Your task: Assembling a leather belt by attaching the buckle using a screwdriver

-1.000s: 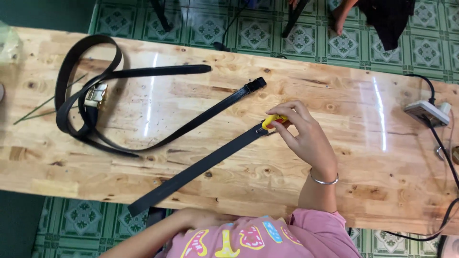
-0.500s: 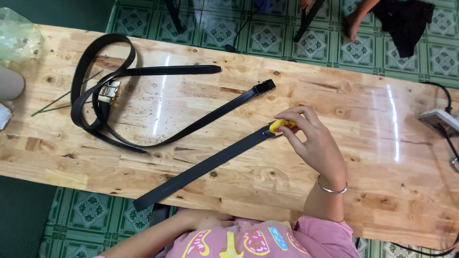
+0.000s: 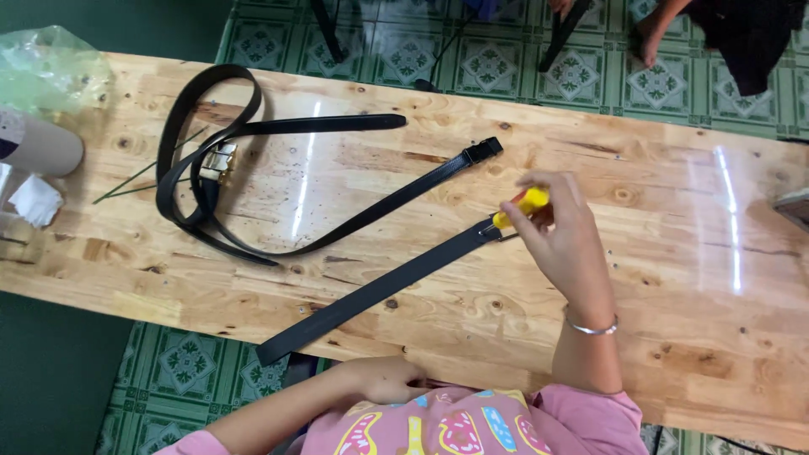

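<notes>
My right hand [image 3: 560, 236] grips a small yellow-handled tool [image 3: 521, 206] whose tip rests on the upper end of a flat black belt strap [image 3: 379, 291]. The strap lies diagonally on the wooden table [image 3: 674, 253] and its lower end hangs past the near edge. My left hand [image 3: 388, 379] sits low at the near edge by my lap, fingers curled, with nothing seen in it. A second black belt [image 3: 278, 202] with a metal buckle [image 3: 217, 162] lies looped to the left.
A cardboard tube [image 3: 38, 145], crumpled white paper [image 3: 35, 200] and a clear plastic bag [image 3: 50, 72] sit at the table's left end. Thin green stems [image 3: 126, 187] lie by the looped belt. Another person's feet [image 3: 649, 38] are on the tiled floor beyond.
The view has shifted so the table contents sit further right. My right hand stays on the strap's end with the yellow tool. The belts have not moved.
</notes>
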